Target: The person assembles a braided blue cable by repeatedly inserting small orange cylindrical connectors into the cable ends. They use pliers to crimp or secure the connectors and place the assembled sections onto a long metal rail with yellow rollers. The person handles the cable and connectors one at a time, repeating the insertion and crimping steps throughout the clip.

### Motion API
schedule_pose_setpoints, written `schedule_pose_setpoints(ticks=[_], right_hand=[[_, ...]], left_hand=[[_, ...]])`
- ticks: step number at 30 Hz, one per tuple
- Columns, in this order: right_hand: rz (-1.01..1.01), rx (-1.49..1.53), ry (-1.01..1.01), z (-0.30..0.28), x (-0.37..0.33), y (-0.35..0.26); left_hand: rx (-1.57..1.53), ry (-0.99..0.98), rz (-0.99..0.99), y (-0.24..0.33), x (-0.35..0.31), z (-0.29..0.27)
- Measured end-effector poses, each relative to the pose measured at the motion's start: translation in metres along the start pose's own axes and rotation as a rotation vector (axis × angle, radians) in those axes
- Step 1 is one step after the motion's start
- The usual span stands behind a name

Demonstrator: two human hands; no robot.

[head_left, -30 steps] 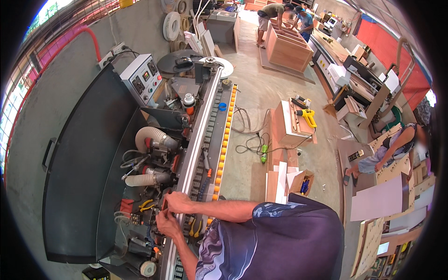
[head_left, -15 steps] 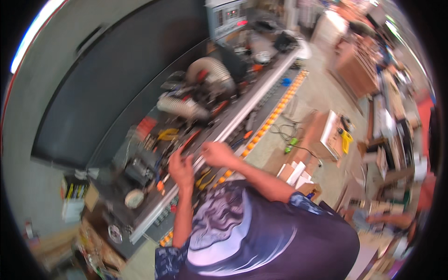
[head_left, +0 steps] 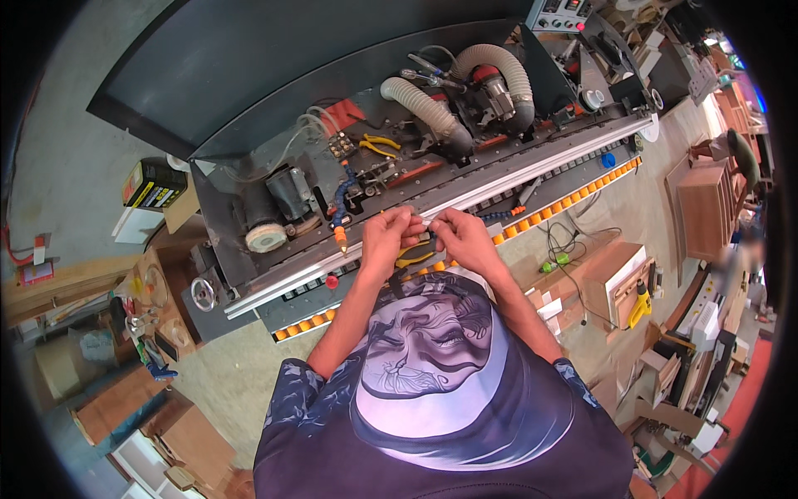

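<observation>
left hand (head_left: 387, 235): sitting at the centre of the frame, fingers curling together and pinching one end of a small pale piece (head_left: 428, 224) (too small to tell what it is).
right hand (head_left: 462, 234): sitting just right of the left one, fingers closing on the other end, so the two hands are meeting over it.
small pale piece: being held between both hands just above the metal rail (head_left: 499, 187), probably kept close over the machine for fine work.
metal rail: running diagonally from lower left to upper right.
orange rollers (head_left: 573, 198): lining the rail's near edge.
grey hoses (head_left: 432, 108): curving over the motor at top centre.
yellow pliers (head_left: 381, 145): lying inside the open machine, above the hands, within reach.
yellow drill (head_left: 638, 301): resting on a wooden box at right.
</observation>
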State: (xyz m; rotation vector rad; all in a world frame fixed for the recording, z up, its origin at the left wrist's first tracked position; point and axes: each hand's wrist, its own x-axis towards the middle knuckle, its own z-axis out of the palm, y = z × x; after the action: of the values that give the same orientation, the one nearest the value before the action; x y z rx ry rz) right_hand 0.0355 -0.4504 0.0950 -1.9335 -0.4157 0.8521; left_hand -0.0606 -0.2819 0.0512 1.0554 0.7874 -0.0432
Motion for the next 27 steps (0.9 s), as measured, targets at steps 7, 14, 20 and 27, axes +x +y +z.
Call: schedule_pose_setpoints(ticks=[7, 14, 20, 27], right_hand=[[-0.105, -0.19, 0.054, 0.006, -0.008, -0.008], [-0.494, -0.403, 0.416, 0.018, -0.006, 0.014], [-0.445, -0.647, 0.436, 0.026, 0.005, 0.007], [-0.327, -0.718, 0.406, 0.028, 0.009, 0.005]], left_hand=[[-0.091, -0.009, -0.081, 0.001, 0.013, -0.005], [-0.13, -0.073, -0.014, -0.003, 0.015, -0.001], [-0.175, -0.022, -0.02, -0.014, 0.025, -0.011], [-0.13, -0.023, -0.019, -0.007, 0.029, 0.003]])
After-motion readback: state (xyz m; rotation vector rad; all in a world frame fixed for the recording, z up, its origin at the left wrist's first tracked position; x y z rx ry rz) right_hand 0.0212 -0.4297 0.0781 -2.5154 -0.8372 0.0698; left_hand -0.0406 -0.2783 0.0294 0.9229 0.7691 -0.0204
